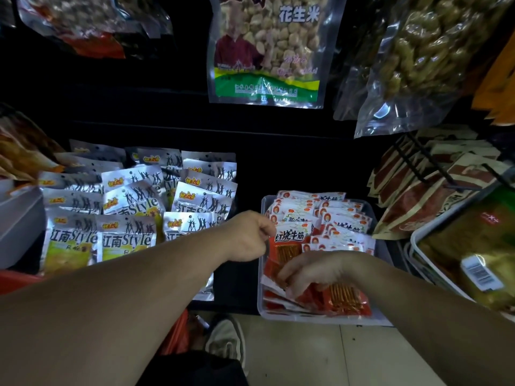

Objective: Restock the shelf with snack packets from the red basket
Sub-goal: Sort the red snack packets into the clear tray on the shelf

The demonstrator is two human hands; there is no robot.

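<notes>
A clear plastic tray [373,320] on the shelf holds several red and white snack packets. My left hand [248,238] pinches the top corner of an upright red and white packet [289,240] at the tray's left side. My right hand [309,273] reaches into the tray's front, its fingers curled on flat red packets [345,300] lying there. A sliver of the red basket [14,280] shows at the left edge, and something red-orange [178,338] sits on the floor under my left forearm.
Silver and yellow snack packets [125,215] fill the shelf to the left. Bags of peanuts [267,48] and other dried goods hang above. Brown packets [423,196] on black hooks and a white wire basket [418,246] stand at the right. My shoe [225,341] rests on the tiled floor.
</notes>
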